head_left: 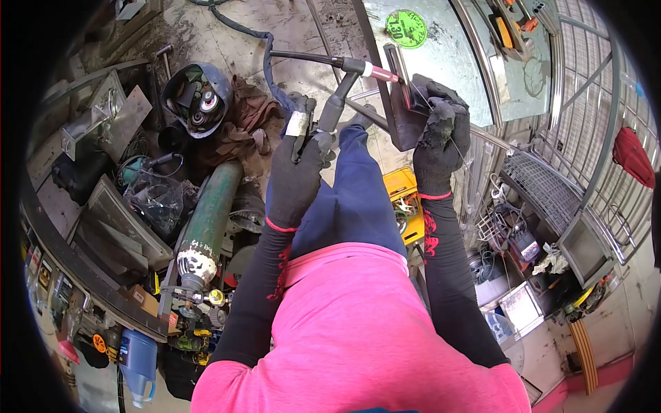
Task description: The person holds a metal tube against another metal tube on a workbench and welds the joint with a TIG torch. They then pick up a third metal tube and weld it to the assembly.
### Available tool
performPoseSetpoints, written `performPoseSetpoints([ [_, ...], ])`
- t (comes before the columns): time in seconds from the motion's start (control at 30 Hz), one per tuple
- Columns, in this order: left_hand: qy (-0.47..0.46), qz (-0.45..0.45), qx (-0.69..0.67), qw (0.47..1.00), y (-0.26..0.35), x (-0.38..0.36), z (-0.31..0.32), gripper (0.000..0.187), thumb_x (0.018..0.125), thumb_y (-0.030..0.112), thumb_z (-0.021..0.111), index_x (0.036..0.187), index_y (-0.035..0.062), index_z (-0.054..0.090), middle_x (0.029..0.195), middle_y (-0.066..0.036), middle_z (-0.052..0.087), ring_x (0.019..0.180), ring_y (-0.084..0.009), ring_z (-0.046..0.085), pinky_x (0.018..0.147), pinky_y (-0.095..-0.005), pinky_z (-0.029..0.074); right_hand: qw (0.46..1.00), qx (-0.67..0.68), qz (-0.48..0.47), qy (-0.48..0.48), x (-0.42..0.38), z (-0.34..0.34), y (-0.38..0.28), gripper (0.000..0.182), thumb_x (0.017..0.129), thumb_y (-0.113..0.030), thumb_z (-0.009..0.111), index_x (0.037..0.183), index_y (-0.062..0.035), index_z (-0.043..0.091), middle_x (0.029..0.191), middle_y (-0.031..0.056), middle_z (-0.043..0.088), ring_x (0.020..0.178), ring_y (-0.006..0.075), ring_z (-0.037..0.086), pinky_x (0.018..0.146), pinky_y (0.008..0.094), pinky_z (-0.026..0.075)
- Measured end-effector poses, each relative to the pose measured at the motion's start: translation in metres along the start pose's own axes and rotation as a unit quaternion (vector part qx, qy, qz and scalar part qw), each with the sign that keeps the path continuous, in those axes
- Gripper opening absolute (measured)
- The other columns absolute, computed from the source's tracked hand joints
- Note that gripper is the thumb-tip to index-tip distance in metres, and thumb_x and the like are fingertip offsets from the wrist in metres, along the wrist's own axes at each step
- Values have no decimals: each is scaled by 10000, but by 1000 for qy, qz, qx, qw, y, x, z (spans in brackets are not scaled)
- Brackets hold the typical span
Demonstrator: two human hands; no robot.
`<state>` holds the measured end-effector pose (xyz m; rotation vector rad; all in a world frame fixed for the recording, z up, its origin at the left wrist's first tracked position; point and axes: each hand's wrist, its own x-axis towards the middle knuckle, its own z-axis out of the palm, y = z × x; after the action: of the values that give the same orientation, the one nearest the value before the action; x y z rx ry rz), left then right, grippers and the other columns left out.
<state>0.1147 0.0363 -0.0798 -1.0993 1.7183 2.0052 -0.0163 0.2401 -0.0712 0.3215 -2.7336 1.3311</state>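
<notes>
A black glove covers my left hand (297, 162), whose fingers are wrapped round the handle of a welding torch (332, 110). The torch's pink nozzle (382, 73) points right, close to a small metal piece (397, 62) at the edge of a dark metal frame (407, 124). My right hand (441, 138), also gloved, is closed on a thin rod (456, 146) beside that frame, just right of the nozzle. The glove hides part of the rod. A round green sticker (407, 29) lies on the metal sheet above both hands.
A green gas cylinder (215, 213) lies to the left, below a bucket of discs (198, 100). A yellow crate (405, 203) stands on the floor between my arms. Wire racks (537, 182) and a metal grille (585, 89) are at the right. A hose (270, 65) runs across the upper left.
</notes>
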Motion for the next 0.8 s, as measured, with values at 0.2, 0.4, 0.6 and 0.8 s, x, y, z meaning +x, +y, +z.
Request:
performPoseSetpoints([
  [0.2, 46, 31, -222, 974, -3, 6, 16, 315, 1095, 210, 583, 1343, 15, 602, 1004, -99, 744, 698, -95, 618, 599, -256, 496, 990, 100, 85, 52, 3, -13, 5, 554, 1103, -499, 493, 1279, 13, 608, 1244, 205, 688, 1109, 301, 690, 1007, 418, 546],
  [0.4, 22, -26, -416, 909, -49, 36, -38, 391, 1111, 356, 562, 1362, 57, 530, 1058, -101, 673, 766, -193, 654, 671, -362, 567, 966, 253, 41, 23, -19, -78, 6, 729, 1048, -612, 552, 1391, 29, 493, 1185, 203, 687, 1003, 324, 716, 965, 494, 587],
  [0.6, 37, 7, -474, 880, -70, 29, -64, 408, 1087, 300, 608, 1422, 104, 483, 1124, -93, 674, 832, -170, 657, 673, -333, 557, 966, 181, 163, 84, -43, -119, 2, 547, 1103, -440, 534, 1321, 61, 560, 1141, 182, 695, 1032, 292, 709, 967, 462, 584],
  [0.8, 49, -12, -436, 898, -61, 9, -81, 343, 1126, 322, 529, 1369, 81, 544, 1063, -73, 694, 771, -128, 648, 631, -283, 542, 872, 267, 295, 287, -47, -117, 53, 230, 1096, -222, 571, 1145, -7, 635, 1083, 133, 694, 968, 260, 692, 942, 416, 574],
])
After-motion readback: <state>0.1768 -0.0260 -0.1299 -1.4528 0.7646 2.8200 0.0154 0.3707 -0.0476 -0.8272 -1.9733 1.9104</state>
